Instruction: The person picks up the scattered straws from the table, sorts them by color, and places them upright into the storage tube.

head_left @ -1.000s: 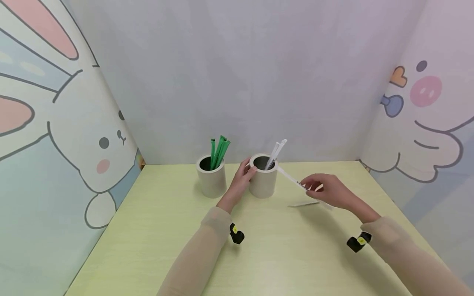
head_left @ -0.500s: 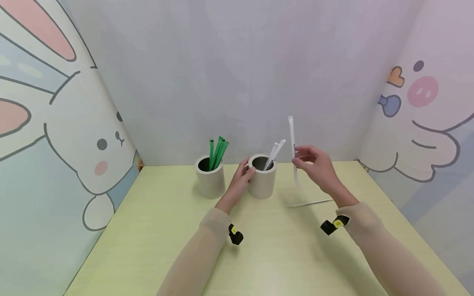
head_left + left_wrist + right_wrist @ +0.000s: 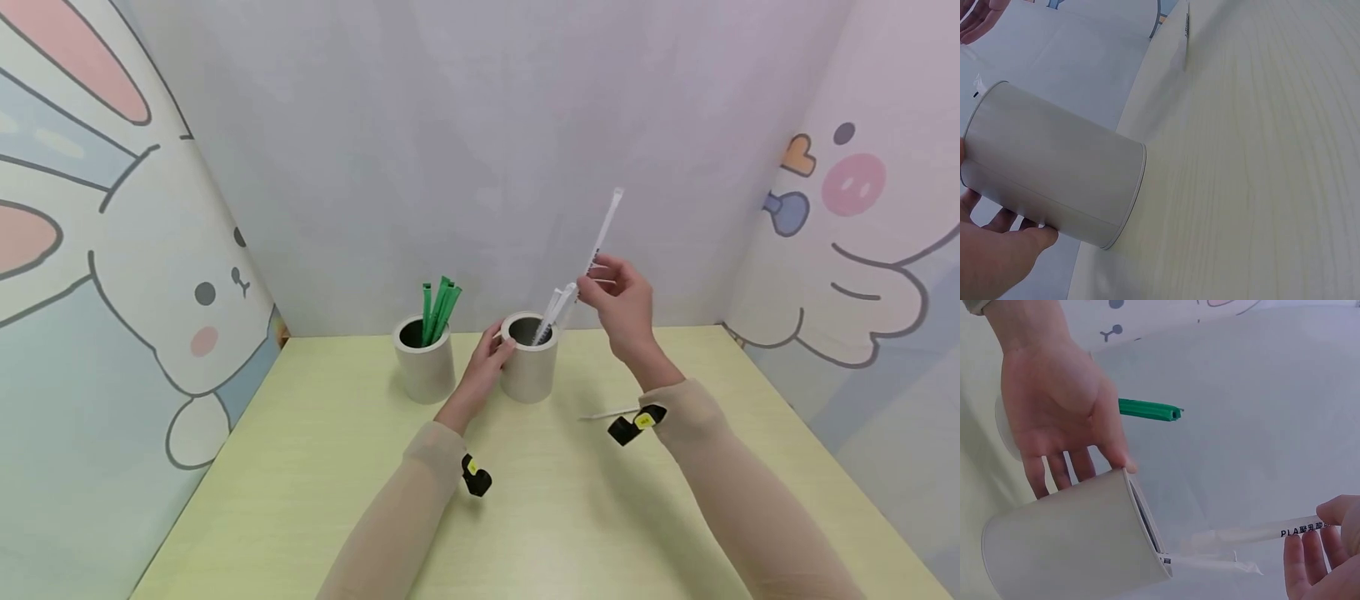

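My left hand [image 3: 482, 377] grips the side of a pale grey cylindrical cup [image 3: 529, 377] that stands upright on the table, thumb at the rim. Its curled fingers [image 3: 1002, 220] also show against the cup in the left wrist view. Inside this cup lean a few white-wrapped straws [image 3: 553, 312]. With thumb and fingers, my right hand [image 3: 624, 307] pinches another wrapped straw [image 3: 607, 218], held slanted above and right of the cup. Black "PLA" print marks that straw [image 3: 1260, 532] in the right wrist view, where its lower end lies close to the cup's opening.
A matching cup [image 3: 427, 377] with several green straws [image 3: 441, 312] stands to the left. One more white-wrapped straw [image 3: 606, 414] lies on the pale wooden table [image 3: 300, 483], partly hidden by the right wrist camera [image 3: 636, 425]. A plain backdrop [image 3: 375, 167] rises behind.
My right hand has lifted the wrapped straw from low on the right, turned it upright, and brought it up and left beside the cup. My left hand keeps its grip.
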Action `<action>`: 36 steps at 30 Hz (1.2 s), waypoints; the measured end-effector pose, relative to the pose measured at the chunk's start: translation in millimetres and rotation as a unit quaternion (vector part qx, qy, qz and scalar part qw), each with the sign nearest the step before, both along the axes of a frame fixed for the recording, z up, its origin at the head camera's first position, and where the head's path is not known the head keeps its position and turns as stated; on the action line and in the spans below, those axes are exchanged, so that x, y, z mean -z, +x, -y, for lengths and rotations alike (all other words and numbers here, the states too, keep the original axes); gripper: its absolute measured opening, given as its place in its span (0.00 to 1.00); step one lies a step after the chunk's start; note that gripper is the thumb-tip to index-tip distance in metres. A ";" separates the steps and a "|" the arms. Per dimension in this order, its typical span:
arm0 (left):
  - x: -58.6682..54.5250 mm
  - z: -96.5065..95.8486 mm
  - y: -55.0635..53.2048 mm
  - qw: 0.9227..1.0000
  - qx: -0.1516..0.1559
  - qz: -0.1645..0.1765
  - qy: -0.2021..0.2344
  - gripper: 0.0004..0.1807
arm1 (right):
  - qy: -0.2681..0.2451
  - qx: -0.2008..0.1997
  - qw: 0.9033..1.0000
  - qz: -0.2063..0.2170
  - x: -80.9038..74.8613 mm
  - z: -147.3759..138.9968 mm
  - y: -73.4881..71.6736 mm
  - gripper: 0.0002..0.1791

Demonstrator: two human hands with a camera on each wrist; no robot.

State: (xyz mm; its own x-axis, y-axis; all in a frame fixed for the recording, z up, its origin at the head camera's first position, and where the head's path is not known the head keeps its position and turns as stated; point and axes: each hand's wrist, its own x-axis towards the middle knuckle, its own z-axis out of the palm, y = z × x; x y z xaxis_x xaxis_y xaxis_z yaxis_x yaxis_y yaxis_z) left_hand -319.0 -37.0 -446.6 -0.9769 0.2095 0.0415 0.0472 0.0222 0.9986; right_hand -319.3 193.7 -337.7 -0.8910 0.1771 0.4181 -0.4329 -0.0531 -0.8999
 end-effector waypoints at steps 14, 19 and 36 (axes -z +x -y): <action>-0.3 0.0 0.1 1.000 0.000 0.003 0.000 0.32 | -0.044 0.030 0.999 0.003 20.7 37.2 -22.7 0.18; -1.2 -0.3 0.9 1.000 -0.002 0.002 0.004 0.32 | -0.035 0.034 0.999 0.015 37.6 47.4 -26.2 0.21; 0.5 -0.2 -0.3 1.000 -0.002 0.002 0.005 0.32 | 0.117 0.040 0.990 0.065 64.7 30.9 -21.9 0.25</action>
